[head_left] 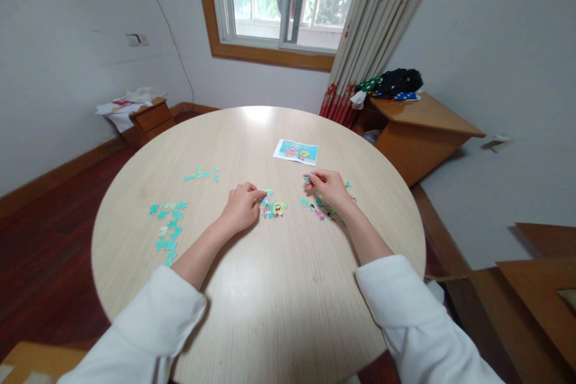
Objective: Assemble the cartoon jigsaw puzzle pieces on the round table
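Note:
A partly joined cartoon puzzle (pixel 275 210) lies mid-table, with a yellow character's face showing. My left hand (pixel 243 207) rests at its left side, index finger stretched onto a small light-coloured piece at its top edge and the other fingers curled. To the right, my right hand (pixel 330 189) pinches a small dark and teal puzzle piece (pixel 306 178) between thumb and fingers. Under and beside that hand lie loose multicoloured puzzle pieces (pixel 320 215), some hidden by the wrist. A lone teal piece (pixel 304 202) is between the puzzle and this pile.
A printed reference picture (pixel 296 152) lies beyond my hands on the round table (pixel 270 312). Teal puzzle pieces (pixel 170 245) spread at the left, with a smaller teal group (pixel 202 174) farther back. A wooden cabinet (pixel 418 126) with cloths stands beyond the table's right edge.

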A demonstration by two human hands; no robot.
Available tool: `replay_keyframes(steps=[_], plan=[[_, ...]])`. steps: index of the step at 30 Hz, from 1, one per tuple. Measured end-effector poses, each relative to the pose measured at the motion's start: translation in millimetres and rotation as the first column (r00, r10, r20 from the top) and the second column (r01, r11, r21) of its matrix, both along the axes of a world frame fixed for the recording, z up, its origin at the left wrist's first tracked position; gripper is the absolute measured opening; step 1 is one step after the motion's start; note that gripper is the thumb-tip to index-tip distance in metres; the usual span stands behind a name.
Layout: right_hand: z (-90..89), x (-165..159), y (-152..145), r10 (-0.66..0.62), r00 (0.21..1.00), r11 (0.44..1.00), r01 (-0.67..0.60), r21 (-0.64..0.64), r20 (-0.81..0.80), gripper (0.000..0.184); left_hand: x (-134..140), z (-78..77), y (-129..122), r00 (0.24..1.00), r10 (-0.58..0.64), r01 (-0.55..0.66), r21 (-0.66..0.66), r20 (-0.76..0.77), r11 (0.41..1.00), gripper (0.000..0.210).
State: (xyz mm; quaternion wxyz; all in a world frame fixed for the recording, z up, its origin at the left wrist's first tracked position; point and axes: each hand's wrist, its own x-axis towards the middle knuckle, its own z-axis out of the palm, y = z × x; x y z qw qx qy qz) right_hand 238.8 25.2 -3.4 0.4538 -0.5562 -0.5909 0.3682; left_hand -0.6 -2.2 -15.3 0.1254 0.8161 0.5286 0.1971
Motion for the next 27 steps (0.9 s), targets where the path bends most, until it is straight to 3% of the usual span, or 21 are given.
replay_keyframes(steps=[7,19,27], plan=[[-1.2,0,0,0.009,0.996,1.000,-0.010,0.013,0.086,0.027,0,-1.3,1,1.000,0.004,-0.004,0.006,0.017,1.000,0.040],[6.6,-7,-5,0.007,0.989,0.996,-0.020,-0.085,-0.151,0.016,1,2.5,0,1.000,0.004,-0.004,-0.024,-0.005,1.000,0.042],[5.5,-12,-7,0.033,0.997,0.999,-0.033,-0.009,-0.076,0.021,0,-1.1,1,1.000,0.005,-0.005,-0.007,0.009,1.000,0.041]])
